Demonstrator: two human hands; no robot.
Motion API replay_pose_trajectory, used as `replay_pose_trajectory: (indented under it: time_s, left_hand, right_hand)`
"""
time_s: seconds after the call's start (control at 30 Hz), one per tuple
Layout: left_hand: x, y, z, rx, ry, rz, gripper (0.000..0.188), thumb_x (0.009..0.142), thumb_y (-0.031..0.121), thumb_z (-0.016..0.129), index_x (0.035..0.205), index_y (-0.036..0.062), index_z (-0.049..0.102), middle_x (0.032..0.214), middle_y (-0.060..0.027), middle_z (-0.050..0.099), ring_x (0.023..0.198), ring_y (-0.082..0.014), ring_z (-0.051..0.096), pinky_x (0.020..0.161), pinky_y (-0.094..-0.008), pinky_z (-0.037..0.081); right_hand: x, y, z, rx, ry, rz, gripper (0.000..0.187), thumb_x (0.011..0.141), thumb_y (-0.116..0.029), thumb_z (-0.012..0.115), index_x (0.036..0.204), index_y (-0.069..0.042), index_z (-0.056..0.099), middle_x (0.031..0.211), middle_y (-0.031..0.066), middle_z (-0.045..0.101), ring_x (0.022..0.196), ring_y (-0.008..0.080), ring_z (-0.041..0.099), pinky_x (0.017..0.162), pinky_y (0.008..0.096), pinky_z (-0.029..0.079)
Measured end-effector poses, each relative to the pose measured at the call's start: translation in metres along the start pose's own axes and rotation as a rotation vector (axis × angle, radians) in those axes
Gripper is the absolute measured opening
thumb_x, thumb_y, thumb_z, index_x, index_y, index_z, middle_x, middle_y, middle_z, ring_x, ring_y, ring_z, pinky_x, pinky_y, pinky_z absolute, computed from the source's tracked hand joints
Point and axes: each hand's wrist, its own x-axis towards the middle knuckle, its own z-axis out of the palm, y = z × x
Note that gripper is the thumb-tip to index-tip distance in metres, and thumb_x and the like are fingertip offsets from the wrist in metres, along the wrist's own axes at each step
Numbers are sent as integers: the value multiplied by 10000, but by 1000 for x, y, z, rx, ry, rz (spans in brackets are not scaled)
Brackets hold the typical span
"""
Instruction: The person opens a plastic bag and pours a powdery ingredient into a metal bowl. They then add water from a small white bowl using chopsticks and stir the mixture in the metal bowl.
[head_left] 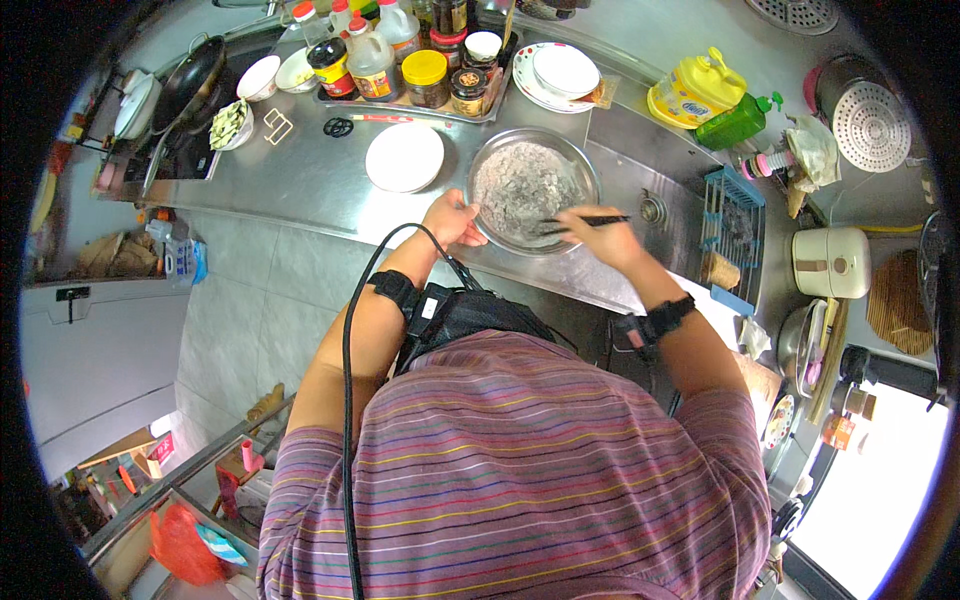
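A round stainless steel bowl [590,160] stands on the metal counter at the edge of the sink. In it lies a pale, crumbly, flour-like mixture [525,185] with greyish patches. My left hand [455,220] grips the bowl's near left rim, thumb on top. My right hand [602,240] is closed round dark chopsticks [605,219], whose tips reach into the mixture near the right side of the bowl. Slight blur covers the right hand. Left of the bowl sits a white plate [404,157], apart from both hands.
Behind the bowl, a tray [400,110] carries several jars and bottles. Stacked white plates [565,70] stand beside it. The sink [640,150] lies to the right, with a blue rack [735,235] and a yellow jug [695,90]. A wok [190,85] rests far left. A black cable [348,400] runs along my left arm.
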Motion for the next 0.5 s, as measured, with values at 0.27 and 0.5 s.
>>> replay_pose_trajectory:
  time_s: [0.27, 0.5]
  left_hand:
    - [-5, 1, 3, 47, 16, 25, 188, 970, 146, 513, 945, 65, 346, 757, -234, 649, 626, -306, 689, 493, -363, 574]
    - [-4, 3, 2, 43, -23, 37, 203, 971, 157, 516, 923, 69, 339, 729, -220, 637, 619, -298, 687, 476, -342, 561]
  right_hand:
    - [66, 1, 20, -41, 303, -171, 214, 878, -212, 663, 996, -39, 706, 844, 105, 717, 765, 145, 667, 727, 269, 513]
    - [20, -20, 24, -227, 99, -692, 171, 875, -129, 662, 1003, -23, 701, 926, 124, 713, 814, 168, 683, 741, 314, 532]
